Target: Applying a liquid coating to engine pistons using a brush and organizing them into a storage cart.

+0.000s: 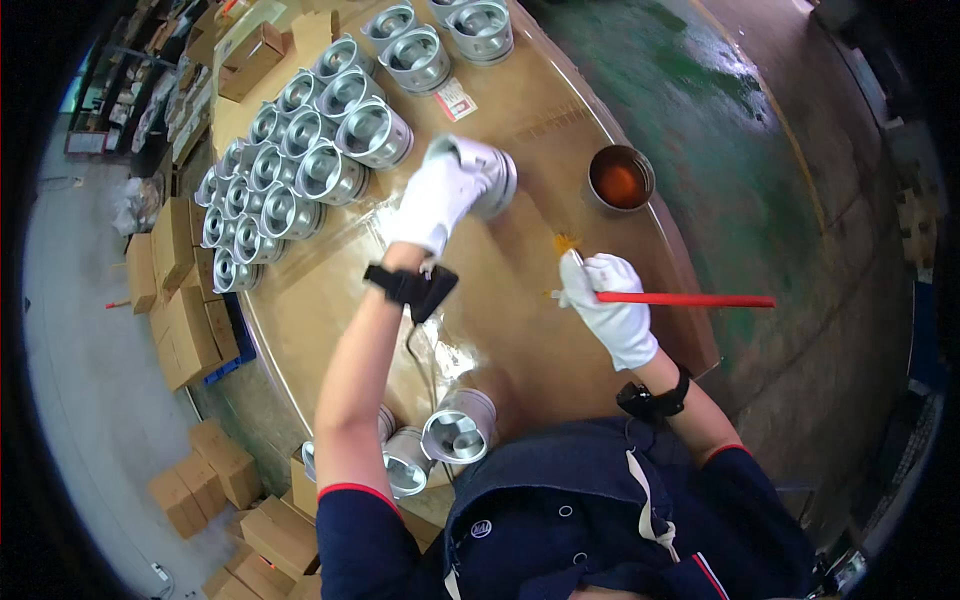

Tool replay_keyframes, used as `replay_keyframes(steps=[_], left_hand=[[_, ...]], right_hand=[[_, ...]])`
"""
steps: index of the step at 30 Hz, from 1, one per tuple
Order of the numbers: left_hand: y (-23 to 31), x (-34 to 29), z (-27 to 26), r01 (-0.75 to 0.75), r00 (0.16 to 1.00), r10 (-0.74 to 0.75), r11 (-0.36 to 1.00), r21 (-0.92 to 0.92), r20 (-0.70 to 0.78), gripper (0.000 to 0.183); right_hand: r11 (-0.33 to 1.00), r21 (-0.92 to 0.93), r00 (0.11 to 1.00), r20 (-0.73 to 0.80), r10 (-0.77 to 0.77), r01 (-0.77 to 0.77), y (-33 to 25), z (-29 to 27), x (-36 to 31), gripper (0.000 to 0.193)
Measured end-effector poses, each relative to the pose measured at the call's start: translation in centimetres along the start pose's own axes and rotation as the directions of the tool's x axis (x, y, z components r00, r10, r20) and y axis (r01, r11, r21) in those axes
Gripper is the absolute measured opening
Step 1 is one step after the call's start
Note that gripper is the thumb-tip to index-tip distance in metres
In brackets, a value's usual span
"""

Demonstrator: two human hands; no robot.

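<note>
My left hand (436, 206), in a white glove, grips a silver metal piston (494, 182) by its side above the table; both look slightly blurred. My right hand (612, 305), also gloved in white, is closed around a thin red stick (690, 299) that points to the right, its pale tip poking out on the left. Yellow-brown bristles (565, 243) show at that hand's fingertips, and whether they belong to the red stick I cannot tell. Just beyond the right hand stands a round tin (622, 178) with reddish-brown liquid inside.
Several pistons (330, 172) stand in rows at the table's left and far side. More pistons (459, 427) stand near my body on the left. A small printed card (455, 99) lies on the brown table (530, 350). Cardboard boxes (190, 335) are stacked on the floor at left.
</note>
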State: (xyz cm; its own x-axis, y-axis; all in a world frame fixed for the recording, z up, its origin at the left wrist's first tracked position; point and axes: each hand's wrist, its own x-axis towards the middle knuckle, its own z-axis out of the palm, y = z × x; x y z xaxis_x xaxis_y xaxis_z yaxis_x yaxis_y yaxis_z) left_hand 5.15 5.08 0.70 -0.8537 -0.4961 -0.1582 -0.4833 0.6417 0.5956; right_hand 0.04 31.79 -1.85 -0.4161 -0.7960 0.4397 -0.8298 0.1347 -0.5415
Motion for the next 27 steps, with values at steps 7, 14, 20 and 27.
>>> replay_keyframes(steps=[7,14,20,27], left_hand=[[-4.5,11.0,-0.4,-0.067,0.972,0.179,0.833,0.55,-0.154,0.02],[-0.7,3.2,-0.7,-0.184,0.917,0.302,0.901,0.392,-0.262,0.031],[8.1,-16.7,-8.2,-0.022,0.782,-0.104,0.981,0.194,0.615,0.046],[4.1,-33.9,-1.0,-0.003,0.928,-0.036,0.995,0.103,0.371,0.033]], right_hand=[[0.997,-0.072,0.994,0.109,-0.002,0.01,2.5,0.2,-1.3,0.048],[0.566,0.414,0.698,0.349,0.625,-0.713,0.3,-1.1,0.5,0.015],[0.867,0.206,0.887,0.195,0.418,-0.453,1.3,-2.5,-0.6,0.037],[0.416,0.622,0.657,0.22,0.721,-0.664,3.0,-5.2,1.0,0.044]])
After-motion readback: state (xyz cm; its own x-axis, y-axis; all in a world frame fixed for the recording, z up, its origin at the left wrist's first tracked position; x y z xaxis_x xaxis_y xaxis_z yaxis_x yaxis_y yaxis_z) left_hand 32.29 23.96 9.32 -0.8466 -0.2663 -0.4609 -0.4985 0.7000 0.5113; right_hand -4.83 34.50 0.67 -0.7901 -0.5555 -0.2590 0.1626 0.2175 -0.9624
